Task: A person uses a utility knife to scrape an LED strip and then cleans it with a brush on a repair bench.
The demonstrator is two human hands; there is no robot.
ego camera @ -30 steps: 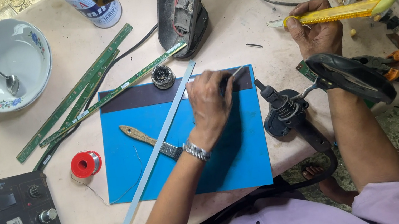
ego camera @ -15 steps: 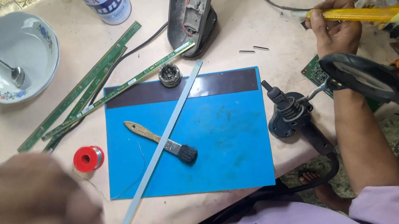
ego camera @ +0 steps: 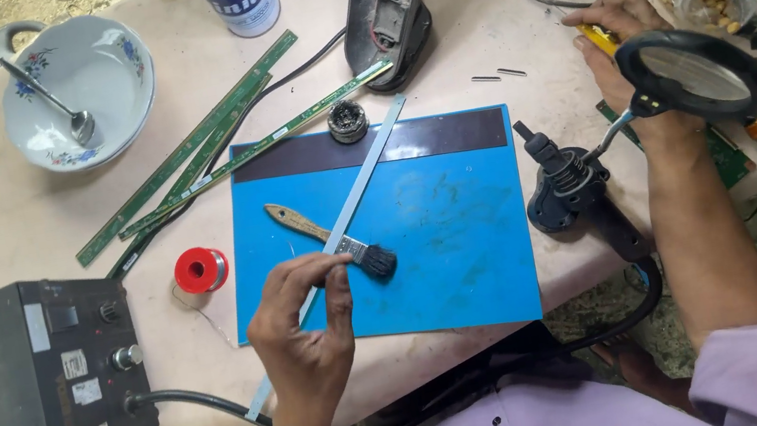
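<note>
Bright, even daylight fills the view; shadows are soft and short, falling just beneath the left hand and along the strips on the pale worktop; a mild sheen shows on the white bowl and the magnifier lens; focus is sharp throughout; straight edges bow slightly near the frame's borders; no motion blur.

The left hand now pinches the long metal strip (it loomed blurred before).
</note>
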